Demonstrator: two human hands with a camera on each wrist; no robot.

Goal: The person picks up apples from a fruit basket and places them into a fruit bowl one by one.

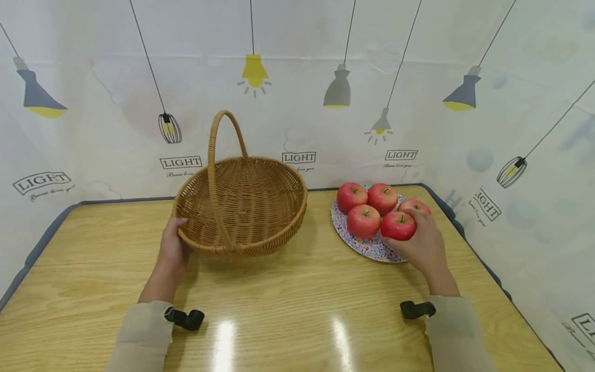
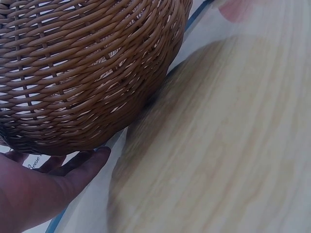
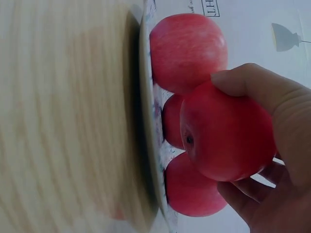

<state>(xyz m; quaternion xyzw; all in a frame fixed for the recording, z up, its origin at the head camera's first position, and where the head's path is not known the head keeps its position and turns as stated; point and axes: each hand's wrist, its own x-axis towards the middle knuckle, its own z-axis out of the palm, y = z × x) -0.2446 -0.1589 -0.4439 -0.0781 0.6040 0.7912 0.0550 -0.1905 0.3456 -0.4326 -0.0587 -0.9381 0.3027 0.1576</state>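
Note:
A brown wicker basket (image 1: 251, 206) with a tall arched handle (image 1: 212, 170) is at the left, its opening facing me. My left hand (image 1: 174, 245) holds it by the left side, thumb over the rim; in the left wrist view, fingers (image 2: 87, 167) lie against the woven underside. My right hand (image 1: 425, 248) grips a red apple (image 1: 398, 226) between thumb and fingers, over the near right part of a patterned plate (image 1: 341, 235). In the right wrist view, the held apple (image 3: 226, 131) overlaps other apples (image 3: 187, 51) behind it.
Several more red apples (image 1: 363, 221) sit on the plate at the back right of the wooden table (image 1: 279, 310). A white backdrop (image 1: 297, 31) printed with lamps stands behind the table and along its sides.

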